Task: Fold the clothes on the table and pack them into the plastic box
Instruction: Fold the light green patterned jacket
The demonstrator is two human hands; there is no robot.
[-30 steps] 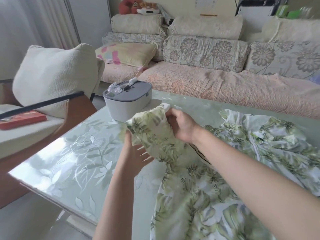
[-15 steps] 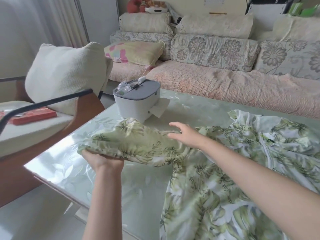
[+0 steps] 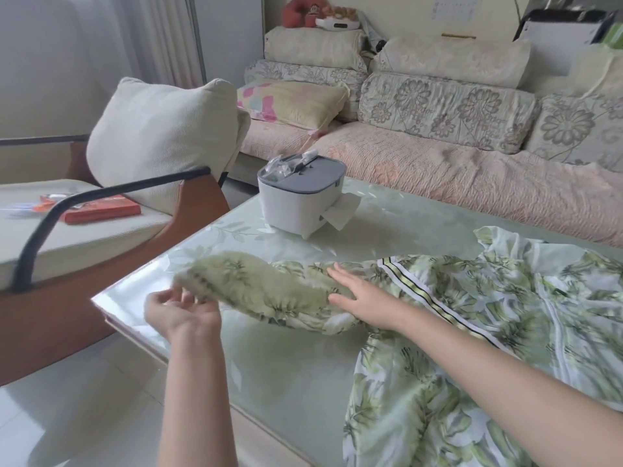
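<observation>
We look down at two bare forearms reaching over a table. Largest thing in view: a long sofa [image 3: 472, 183] w/ a pinkish cover and floral back cushions, well beyond both hands, across the far side.

Under both hands is a glass-topped table [image 3: 296, 358], pale green w/ a leaf pattern.

The task's thing, a green leaf-print garment [image 3: 505, 315], lies crumpled on the table. Most of it sits to the right of the right hand and under that forearm, and it hangs over the near edge. A black, white & yellow striped trim [image 3: 424, 294] runs diagonally just right of the right wrist.

Left of the left hand, off the table, is an armchair [image 3: 84, 237] w/ a dark curved armrest and a big cream cushion [image 3: 161, 136]. A red flat box [image 3: 101, 208] lies on its seat.

Beyond the hands, on the table, stands a white container [image 3: 296, 200] w/ a grey lid, tissue poking from its side.

One sleeve [image 3: 269, 284] of the garment stretches between the hands, blurred.

The right hand [image 3: 357, 291] lies flat on the sleeve, fingers straight and spread.

The left hand [image 3: 182, 313] is at the sleeve's free end, palm toward us, fingers curled up to the cloth's lower edge. It's motion-blurred, so we can't tell if it pinches the cloth or only touches it.
</observation>
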